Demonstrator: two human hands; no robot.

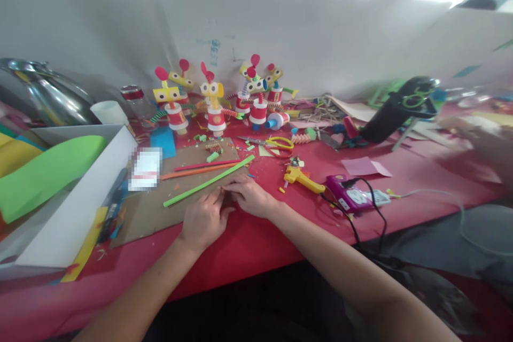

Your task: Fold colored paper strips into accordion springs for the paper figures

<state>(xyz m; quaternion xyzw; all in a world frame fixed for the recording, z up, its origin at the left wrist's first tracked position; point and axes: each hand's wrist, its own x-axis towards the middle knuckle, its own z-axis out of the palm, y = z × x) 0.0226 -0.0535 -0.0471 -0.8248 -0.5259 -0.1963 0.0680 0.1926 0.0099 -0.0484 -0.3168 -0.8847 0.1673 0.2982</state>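
My left hand (205, 217) and my right hand (251, 195) meet at the near edge of a brown cardboard sheet (148, 219). Their fingertips are pressed together at one spot; whatever lies between them is too small or hidden to make out. Just beyond the fingers a bright green paper strip (208, 181) lies slantwise on the cardboard. Behind it are an orange strip (192, 172) and a red strip (206, 165). Further back sit a folded paper spring (214, 148) and a small green folded piece (212, 157).
Scissors (278, 142), a yellow glue gun (302, 179) and a purple power strip (348, 192) with cables lie right. Several paper-cup figures (216, 117) stand at the back. A white box (80, 197) with coloured sheets and a steel jug (56, 93) are left.
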